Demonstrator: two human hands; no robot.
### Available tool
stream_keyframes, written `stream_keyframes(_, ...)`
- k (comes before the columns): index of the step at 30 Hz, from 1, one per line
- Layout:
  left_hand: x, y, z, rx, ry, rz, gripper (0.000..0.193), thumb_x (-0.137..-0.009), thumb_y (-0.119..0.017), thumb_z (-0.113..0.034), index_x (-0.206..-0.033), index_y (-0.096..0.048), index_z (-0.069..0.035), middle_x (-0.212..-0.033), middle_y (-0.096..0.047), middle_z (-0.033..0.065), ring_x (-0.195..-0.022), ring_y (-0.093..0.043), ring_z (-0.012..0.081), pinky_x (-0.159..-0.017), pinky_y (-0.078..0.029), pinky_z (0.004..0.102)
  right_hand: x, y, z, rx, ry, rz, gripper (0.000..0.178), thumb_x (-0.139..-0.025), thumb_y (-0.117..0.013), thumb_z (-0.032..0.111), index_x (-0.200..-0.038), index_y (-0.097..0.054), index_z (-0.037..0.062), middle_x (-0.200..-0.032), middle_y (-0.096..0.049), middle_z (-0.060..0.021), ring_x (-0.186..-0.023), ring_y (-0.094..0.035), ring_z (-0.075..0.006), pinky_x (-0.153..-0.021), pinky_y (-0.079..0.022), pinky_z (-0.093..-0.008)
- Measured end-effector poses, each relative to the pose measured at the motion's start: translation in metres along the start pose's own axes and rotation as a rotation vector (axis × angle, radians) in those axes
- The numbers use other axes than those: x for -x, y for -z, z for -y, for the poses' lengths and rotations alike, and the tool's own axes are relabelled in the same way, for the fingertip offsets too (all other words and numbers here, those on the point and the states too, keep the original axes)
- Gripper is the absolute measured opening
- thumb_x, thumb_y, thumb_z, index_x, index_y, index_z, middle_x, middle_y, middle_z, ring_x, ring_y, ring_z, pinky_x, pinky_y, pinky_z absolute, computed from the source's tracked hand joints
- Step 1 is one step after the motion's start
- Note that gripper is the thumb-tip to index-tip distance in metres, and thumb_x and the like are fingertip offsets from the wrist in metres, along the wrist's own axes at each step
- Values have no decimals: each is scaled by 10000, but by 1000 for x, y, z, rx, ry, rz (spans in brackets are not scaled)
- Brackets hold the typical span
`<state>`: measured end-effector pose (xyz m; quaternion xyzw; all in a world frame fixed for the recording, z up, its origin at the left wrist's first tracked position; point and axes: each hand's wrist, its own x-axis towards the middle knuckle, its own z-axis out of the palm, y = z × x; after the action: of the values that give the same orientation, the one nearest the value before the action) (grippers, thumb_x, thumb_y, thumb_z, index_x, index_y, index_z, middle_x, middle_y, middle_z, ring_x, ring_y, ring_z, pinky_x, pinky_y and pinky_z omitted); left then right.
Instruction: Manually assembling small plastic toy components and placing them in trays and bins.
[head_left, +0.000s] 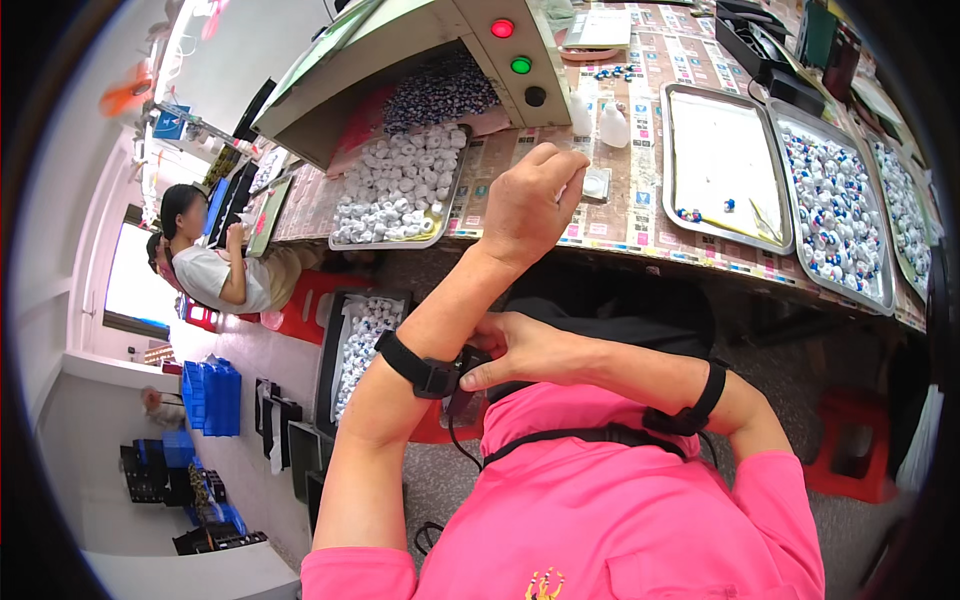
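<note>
My left hand (535, 200) is raised over the table's near edge in a loose fist, with nothing showing in it. A black strap (408, 368) with a buckle circles my left forearm. Reaching across my body, my right hand (515, 348) has its thumb and fingers closed around a small dark device (464, 382) on that strap, from which a cable hangs. Part of the device and some right fingers are hidden. A similar black strap (712, 395) is on my right forearm. Near my left fist lies a small whitish square item (596, 184).
A tray of white round pieces (395, 185) sits before a grey machine (545, 60) with red and green lights. Right of it are a mostly bare tray (675, 150) and a tray of blue-white pieces (835, 210). Another person (215, 260) sits left; a red stool (850, 445) stands right.
</note>
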<state>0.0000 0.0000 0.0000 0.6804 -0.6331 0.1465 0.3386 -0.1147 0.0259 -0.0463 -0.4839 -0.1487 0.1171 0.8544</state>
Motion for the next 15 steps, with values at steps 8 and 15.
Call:
stream_keyframes(8,-2,6,-2,-43,-112,10,149,-798,-632,-24,-945,-645,-42,-832,-615,114,-702,-609,306,-607,-488,355,0,3,-6,13,143,-9,662,-796,-712,38,-1354,-358,0,-1360,-461,-121,-1288,-406,-216,-1073,-333,-360)
stream_keyframes(15,34,29,-23,1129,997,22,229,-948,-515,-151,-1089,-582,17,-686,-496,-2,-468,-427,54,-382,-287,198,81,25,57,661,84,-369,327,-825,-697,202,-1055,-592,-5,-947,-655,-116,-912,-638,-217,-826,-509,-338)
